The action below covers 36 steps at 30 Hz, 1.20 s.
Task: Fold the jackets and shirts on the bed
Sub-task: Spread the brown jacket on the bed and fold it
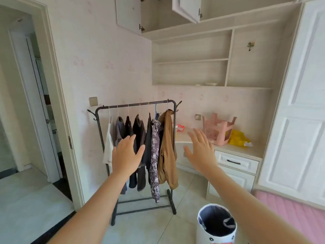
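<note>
In the head view, both hands reach toward the clothes rack (135, 104), fingers spread, gripping nothing: left hand (127, 155) in front of its middle, right hand (200, 150) just right of it. The jackets and shirts (139, 131) hang on the rack (brown jacket (167, 148) at its right end). The bed (290, 208) lies well right of the rack.

Both bare arms are being held outstretched forward, the left hand (127, 154) and right hand (200, 152) being kept flat, fingers straightened, nothing being gripped
</note>
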Each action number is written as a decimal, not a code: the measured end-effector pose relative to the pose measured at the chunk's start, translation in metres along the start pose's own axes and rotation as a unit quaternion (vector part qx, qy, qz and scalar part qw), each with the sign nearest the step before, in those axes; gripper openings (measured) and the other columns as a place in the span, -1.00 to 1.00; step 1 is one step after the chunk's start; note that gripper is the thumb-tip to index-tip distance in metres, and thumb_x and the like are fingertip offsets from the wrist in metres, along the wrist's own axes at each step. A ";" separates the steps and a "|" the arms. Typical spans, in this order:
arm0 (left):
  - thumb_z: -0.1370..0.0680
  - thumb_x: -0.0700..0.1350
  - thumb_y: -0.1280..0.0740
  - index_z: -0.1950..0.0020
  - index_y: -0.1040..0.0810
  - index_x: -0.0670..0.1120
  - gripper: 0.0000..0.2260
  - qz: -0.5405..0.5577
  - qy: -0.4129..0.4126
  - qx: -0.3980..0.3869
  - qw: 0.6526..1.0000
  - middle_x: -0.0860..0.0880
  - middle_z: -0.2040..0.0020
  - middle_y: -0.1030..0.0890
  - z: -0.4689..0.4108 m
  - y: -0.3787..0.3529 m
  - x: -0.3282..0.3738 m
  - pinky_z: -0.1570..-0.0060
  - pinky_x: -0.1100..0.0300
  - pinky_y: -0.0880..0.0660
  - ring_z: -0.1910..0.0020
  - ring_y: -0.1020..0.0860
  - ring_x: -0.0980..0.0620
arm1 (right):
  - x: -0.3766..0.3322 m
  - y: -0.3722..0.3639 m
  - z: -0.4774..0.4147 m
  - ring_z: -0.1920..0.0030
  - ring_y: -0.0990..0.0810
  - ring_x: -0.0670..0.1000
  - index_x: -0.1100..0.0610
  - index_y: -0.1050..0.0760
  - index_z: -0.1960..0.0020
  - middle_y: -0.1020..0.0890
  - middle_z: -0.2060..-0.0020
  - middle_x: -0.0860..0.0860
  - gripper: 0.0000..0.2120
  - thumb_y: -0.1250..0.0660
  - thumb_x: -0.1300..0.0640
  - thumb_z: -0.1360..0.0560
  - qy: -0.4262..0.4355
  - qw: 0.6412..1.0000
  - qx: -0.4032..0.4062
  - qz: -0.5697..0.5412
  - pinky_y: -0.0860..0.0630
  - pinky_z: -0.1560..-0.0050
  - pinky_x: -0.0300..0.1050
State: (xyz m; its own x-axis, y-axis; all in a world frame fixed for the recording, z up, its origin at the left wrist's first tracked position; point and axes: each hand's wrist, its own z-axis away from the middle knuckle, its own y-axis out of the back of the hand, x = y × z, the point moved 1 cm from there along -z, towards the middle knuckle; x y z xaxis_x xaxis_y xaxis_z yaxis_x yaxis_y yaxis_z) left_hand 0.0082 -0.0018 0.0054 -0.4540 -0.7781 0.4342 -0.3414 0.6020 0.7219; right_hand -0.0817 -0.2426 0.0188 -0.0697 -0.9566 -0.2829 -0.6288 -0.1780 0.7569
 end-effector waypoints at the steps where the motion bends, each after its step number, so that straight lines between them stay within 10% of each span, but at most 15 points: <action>1: -0.61 0.19 -0.13 -0.52 -0.25 0.00 -0.48 0.009 0.014 -0.018 1.000 -0.01 -0.51 -0.30 0.002 -0.012 -0.004 -0.44 -0.09 -0.21 -0.49 -0.23 -0.02 | 0.006 -0.012 -0.002 -0.55 0.01 0.01 0.01 -0.16 -0.51 -0.12 -0.54 -0.03 -0.50 -0.15 -0.04 -0.60 -0.012 1.000 -0.017 -0.004 -0.08 -0.48 0.08; 17: -0.58 -0.08 -0.28 -0.12 -0.55 0.06 -0.85 0.220 0.158 -0.226 0.936 0.08 -0.11 -0.58 -0.141 -0.209 -0.096 -0.16 0.13 -0.44 -0.12 -0.53 0.08 | 0.086 -0.200 -0.187 -0.36 -0.39 0.03 0.12 -0.37 -0.40 -0.39 -0.39 0.03 -0.61 -0.24 0.11 -0.59 -0.039 0.962 -0.256 -0.087 -0.25 -0.33 -0.19; 36: -0.60 -0.08 -0.25 -0.25 -0.49 0.04 -0.78 0.275 0.148 -0.172 0.934 0.13 -0.08 -0.54 -0.419 -0.393 -0.048 0.17 0.39 -0.37 -0.09 -0.52 0.15 | 0.218 -0.328 -0.482 -0.38 -0.39 0.03 0.12 -0.34 -0.43 -0.42 -0.40 0.02 -0.57 -0.25 0.11 -0.58 0.002 0.971 -0.199 -0.132 -0.28 -0.27 -0.20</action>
State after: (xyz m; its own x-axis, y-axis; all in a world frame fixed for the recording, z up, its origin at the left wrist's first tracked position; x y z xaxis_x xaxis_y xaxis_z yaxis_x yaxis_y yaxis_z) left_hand 0.5090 -0.2762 -0.0740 -0.2169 -0.4136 0.8842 0.1852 0.8719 0.4533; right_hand 0.4824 -0.5044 -0.0070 0.0571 -0.8668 -0.4954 -0.2745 -0.4907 0.8270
